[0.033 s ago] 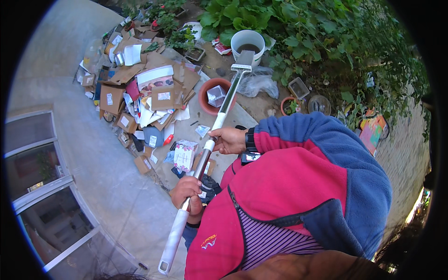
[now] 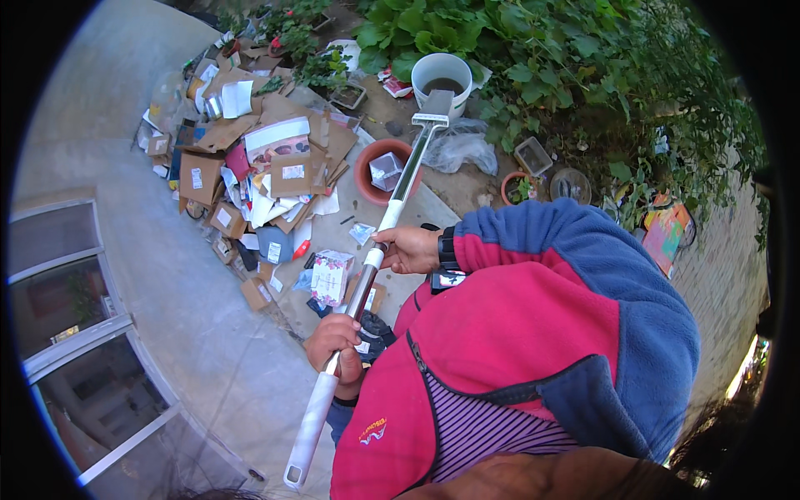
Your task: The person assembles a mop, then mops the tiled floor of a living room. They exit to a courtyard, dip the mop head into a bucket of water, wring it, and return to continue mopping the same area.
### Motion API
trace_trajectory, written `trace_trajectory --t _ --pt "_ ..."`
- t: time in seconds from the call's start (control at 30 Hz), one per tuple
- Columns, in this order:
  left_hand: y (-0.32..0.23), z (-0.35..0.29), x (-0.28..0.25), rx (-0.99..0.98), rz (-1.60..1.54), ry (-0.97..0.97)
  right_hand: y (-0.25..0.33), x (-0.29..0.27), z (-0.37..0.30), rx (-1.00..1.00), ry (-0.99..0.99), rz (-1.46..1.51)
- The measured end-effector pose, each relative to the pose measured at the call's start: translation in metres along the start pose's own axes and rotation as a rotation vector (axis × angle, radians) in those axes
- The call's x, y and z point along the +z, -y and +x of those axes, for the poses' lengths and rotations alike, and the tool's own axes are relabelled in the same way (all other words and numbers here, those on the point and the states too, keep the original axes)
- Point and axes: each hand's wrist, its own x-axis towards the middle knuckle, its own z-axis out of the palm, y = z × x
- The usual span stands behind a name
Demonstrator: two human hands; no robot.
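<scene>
A long mop (image 2: 406, 180) with a white and chrome pole slants across the view. Its flat grey head lies in front of the white bucket (image 2: 442, 68), overlapping it from here; whether they touch I cannot tell. My left hand (image 2: 332, 340) is wrapped round the lower part of the pole, above its long white end grip. Higher up, my right hand (image 2: 410, 251) closes on the pole by the white collar, a dark watch on that wrist. Below the mop's head, the pole passes over the rim of a terracotta pot (image 2: 365, 173) holding a clear plastic container.
On the left lies a heap of cardboard boxes (image 2: 200, 177) and paper. A flowered white box (image 2: 330, 278) sits near my left hand. Clear plastic sheeting (image 2: 463, 148) lies by the bucket, with leafy plants (image 2: 542, 50) behind. Windows (image 2: 100, 375) line the pale wall at left.
</scene>
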Motion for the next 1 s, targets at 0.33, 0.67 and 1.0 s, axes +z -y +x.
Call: trace_trajectory --t 0.33,0.67,1.0 --pt "-0.033 -0.008 0.013 0.009 -0.101 -0.068 0.019 -0.031 0.003 -0.278 -0.321 -0.007" --pt "-0.031 0.027 -0.008 -0.002 -0.101 -0.13 0.053 -0.043 0.036 -0.335 -0.218 0.13" --pt "0.052 0.115 -0.017 -0.081 -0.024 -0.026 0.16 -0.068 0.09 -0.363 -0.219 0.232"
